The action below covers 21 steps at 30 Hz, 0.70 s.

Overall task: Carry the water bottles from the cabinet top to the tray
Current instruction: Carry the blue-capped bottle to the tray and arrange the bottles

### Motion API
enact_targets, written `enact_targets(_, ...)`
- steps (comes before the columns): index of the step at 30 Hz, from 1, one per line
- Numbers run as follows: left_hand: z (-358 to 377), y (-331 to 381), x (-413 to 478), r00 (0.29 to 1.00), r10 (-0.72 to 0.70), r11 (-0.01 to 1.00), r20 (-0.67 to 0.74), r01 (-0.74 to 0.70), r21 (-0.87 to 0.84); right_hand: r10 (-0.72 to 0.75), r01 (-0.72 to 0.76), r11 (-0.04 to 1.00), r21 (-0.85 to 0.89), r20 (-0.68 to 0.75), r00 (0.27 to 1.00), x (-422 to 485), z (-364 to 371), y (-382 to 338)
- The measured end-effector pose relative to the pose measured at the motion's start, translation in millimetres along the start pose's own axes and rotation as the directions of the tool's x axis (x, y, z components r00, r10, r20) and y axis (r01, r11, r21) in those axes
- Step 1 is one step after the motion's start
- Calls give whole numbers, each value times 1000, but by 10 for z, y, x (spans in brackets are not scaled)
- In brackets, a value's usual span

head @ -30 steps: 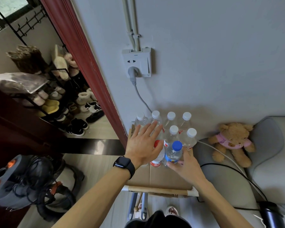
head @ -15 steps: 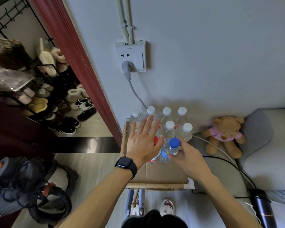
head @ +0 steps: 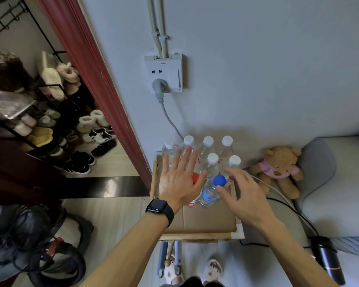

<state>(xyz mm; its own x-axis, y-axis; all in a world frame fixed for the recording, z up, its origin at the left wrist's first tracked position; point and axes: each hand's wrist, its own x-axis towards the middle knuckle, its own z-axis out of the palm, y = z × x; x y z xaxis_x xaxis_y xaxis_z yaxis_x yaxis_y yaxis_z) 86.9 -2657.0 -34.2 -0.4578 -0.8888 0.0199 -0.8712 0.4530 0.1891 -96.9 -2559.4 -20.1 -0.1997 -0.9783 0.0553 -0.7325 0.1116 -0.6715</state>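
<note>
Both hands spread empty: left hand (head: 180,181), right hand (head: 244,195) beside blue-capped bottle (head: 211,191).

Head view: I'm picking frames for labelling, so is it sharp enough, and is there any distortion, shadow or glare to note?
Head view: the bottles' white caps and the blue cap are fairly crisp; the right hand is slightly motion-blurred. Wide-angle distortion slants the red door frame. A soft shadow lies on the wall behind the bottles. No strong glare; the black floor strip shows a faint sheen.
</note>
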Motion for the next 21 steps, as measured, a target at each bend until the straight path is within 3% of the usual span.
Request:
enact_targets(3, -16, 1, -4, 1000, -27, 999, 0, 27, -25, -185, 164, 979, -122, -197, 963, 120, -74, -57)
enact_targets(8, -23, 32, -11, 999, -47, 999, 12, 47, -22, -165, 197, 927, -319, 124, 978, 381, 70, 78)
enact_targets(10, -22, 36, -12, 999, -48, 999, 25, 48, 5, -171, 224, 911, -347, 178, 969, 408, 163, 129)
enact_targets(15, -65, 76, -30, 996, -75, 996, 55, 72, 51, -197, 256, 899, -356, 193, 961, 410, 191, 166)
enact_targets(21, -111, 149, 5, 991, -108, 992, 76, 102, 75, -239, 264, 953, -148, 169, 956, 483, 86, 254)
